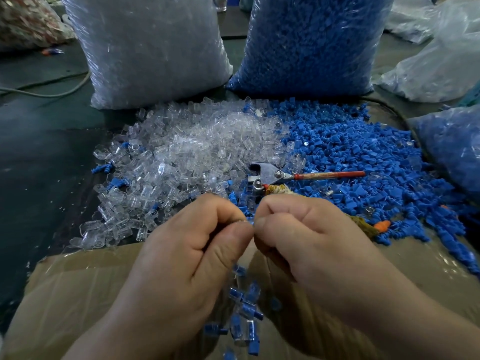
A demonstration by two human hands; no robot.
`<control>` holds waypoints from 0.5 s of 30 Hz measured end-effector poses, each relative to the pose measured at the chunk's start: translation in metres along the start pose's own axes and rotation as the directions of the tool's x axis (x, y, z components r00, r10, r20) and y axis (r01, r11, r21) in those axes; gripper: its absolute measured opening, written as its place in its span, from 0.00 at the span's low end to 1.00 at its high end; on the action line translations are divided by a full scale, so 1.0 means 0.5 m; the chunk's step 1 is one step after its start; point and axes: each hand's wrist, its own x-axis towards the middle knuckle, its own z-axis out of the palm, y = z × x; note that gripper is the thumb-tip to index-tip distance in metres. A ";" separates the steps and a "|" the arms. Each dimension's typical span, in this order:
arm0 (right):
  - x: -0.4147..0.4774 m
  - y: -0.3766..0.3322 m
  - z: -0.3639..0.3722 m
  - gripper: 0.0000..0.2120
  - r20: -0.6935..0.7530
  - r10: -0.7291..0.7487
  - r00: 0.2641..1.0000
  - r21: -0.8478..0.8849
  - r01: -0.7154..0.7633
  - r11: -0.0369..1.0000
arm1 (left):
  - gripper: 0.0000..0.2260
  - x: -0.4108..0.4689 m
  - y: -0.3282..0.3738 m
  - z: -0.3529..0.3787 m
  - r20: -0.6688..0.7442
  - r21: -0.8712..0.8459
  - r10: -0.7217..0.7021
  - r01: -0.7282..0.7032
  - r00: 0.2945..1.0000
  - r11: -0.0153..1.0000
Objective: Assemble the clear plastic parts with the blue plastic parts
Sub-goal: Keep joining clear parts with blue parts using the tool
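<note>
Hands meet at centre: I see the left hand (197,237) and right hand (306,229) pinched fingertip to fingertip on one small part, blue showing between them, presumably pressing halves together. Clear parts (187,144) heap left, blue parts (350,152) right, each within reach; finished pieces (244,318) lie below in the box (78,281).

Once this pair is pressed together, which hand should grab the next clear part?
Left, probably. The left hand sits on the side of the clear parts pile; the right hand is nearer the blue parts pile. Both hands are pinched together over a small piece now, mostly hidden.
</note>
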 end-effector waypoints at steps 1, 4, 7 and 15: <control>0.000 0.003 0.000 0.10 -0.027 -0.109 0.994 -0.149 0.104 0.983 | 0.11 -0.002 -0.002 0.001 0.020 -0.077 -0.052 0.053 0.998 0.996; 0.003 0.006 0.000 0.12 -0.012 -0.393 0.920 -0.555 0.321 0.768 | 0.16 -0.005 -0.017 0.006 0.084 -0.324 -0.199 0.216 0.976 0.921; -0.002 0.007 0.001 0.12 0.002 -0.450 0.893 -0.599 0.361 0.714 | 0.16 -0.004 -0.014 0.001 0.105 -0.338 -0.167 0.193 0.980 0.921; -0.007 -0.011 -0.008 0.12 0.076 0.158 0.985 -0.005 -0.158 0.987 | 0.04 0.005 -0.002 -0.023 -0.002 0.130 0.112 -0.110 0.994 0.985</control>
